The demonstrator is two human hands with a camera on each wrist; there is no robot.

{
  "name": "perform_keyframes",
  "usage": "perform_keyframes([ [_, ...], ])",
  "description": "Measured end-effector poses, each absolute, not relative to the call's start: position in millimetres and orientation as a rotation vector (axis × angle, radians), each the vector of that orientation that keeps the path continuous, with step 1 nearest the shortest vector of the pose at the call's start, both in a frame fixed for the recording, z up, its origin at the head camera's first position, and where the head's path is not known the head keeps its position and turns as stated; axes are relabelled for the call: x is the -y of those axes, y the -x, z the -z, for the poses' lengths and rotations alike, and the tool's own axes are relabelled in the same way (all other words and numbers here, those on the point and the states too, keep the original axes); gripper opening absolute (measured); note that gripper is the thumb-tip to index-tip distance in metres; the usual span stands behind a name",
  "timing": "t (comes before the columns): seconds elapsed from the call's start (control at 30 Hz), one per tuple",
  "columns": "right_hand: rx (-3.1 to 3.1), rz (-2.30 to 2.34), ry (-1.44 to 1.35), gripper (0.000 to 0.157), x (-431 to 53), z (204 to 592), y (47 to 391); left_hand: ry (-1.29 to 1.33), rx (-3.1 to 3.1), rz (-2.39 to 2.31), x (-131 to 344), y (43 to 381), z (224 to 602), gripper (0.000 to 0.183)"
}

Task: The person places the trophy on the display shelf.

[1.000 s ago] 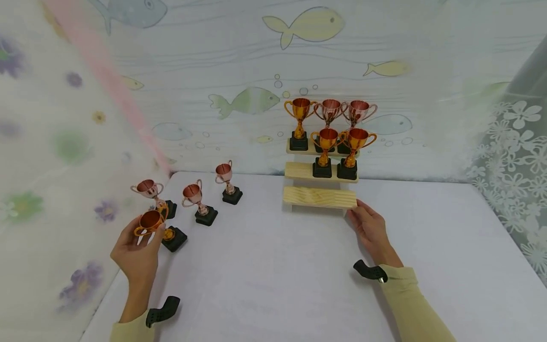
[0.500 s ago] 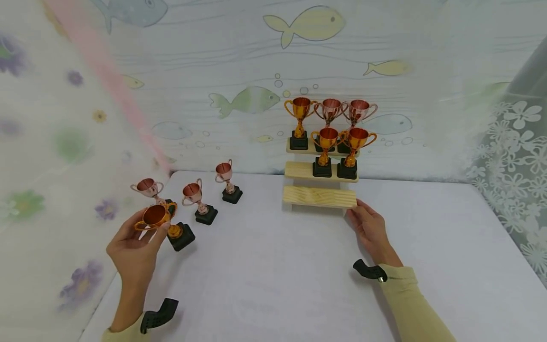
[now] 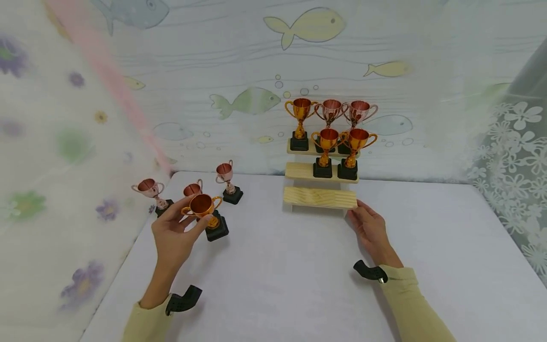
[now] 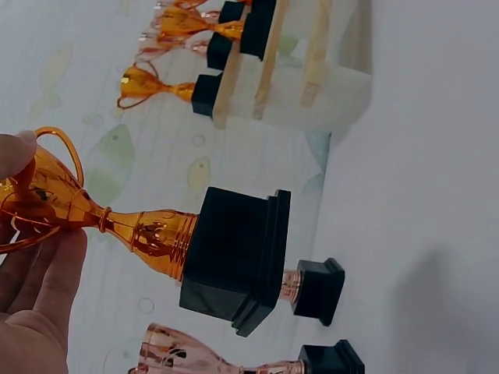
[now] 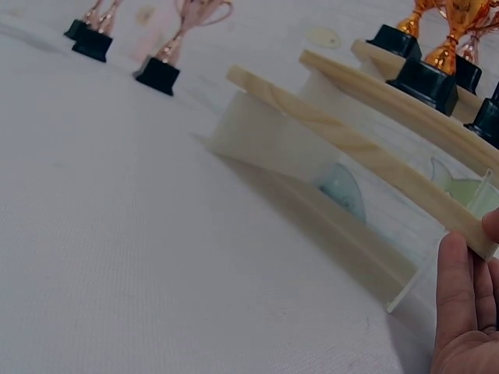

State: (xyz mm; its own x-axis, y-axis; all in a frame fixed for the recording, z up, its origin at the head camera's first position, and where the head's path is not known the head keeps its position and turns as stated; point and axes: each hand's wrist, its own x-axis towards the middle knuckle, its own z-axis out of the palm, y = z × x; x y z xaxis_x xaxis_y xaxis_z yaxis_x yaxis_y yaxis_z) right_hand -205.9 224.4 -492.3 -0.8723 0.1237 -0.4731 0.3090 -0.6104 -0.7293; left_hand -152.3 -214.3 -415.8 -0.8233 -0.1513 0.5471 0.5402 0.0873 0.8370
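Observation:
My left hand (image 3: 173, 240) pinches a gold trophy (image 3: 202, 205) by its cup, fingers and thumb on either side. The trophy is lifted over the left of the table and leans, its black base (image 4: 234, 257) pointing away from the palm. Behind it, a rose-gold trophy (image 3: 192, 189) is partly hidden. With thumb and fingers, my right hand (image 3: 371, 230) grips the right end of the lowest step (image 3: 319, 197) of a three-tier wooden display stand. Two gold trophies, one of them this one (image 3: 328, 140), stand on the middle tier, toward its right.
On the top tier are a gold trophy (image 3: 300, 110) at left and two rose-gold ones. Further rose-gold trophies stand at the table's left, one at the edge (image 3: 148, 187) and one farther back (image 3: 224, 172). A fish-patterned curtain (image 3: 239, 57) hangs behind the table.
My left hand has raised the gold trophy and carried it to the right, now in front of the middle rose-gold trophy. My right hand has stayed on the stand.

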Motion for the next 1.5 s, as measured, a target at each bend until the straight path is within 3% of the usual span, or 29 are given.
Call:
perform_keyframes([
  [0.83,-1.339,2.6,-0.755,0.042,-224,494,205,0.487,2.07,1.913,127,232,410,0.053],
  [1.07,-1.32,2.627,-0.745,0.033,-226,492,206,0.531,2.048,1.956,103,253,397,0.052],
  [1.3,-1.319,2.624,-0.741,0.046,-227,492,207,0.554,2.058,1.983,79,273,387,0.05],
  [1.5,-1.368,2.612,-0.721,0.037,-226,494,206,0.558,2.057,2.05,66,288,384,0.049],
])
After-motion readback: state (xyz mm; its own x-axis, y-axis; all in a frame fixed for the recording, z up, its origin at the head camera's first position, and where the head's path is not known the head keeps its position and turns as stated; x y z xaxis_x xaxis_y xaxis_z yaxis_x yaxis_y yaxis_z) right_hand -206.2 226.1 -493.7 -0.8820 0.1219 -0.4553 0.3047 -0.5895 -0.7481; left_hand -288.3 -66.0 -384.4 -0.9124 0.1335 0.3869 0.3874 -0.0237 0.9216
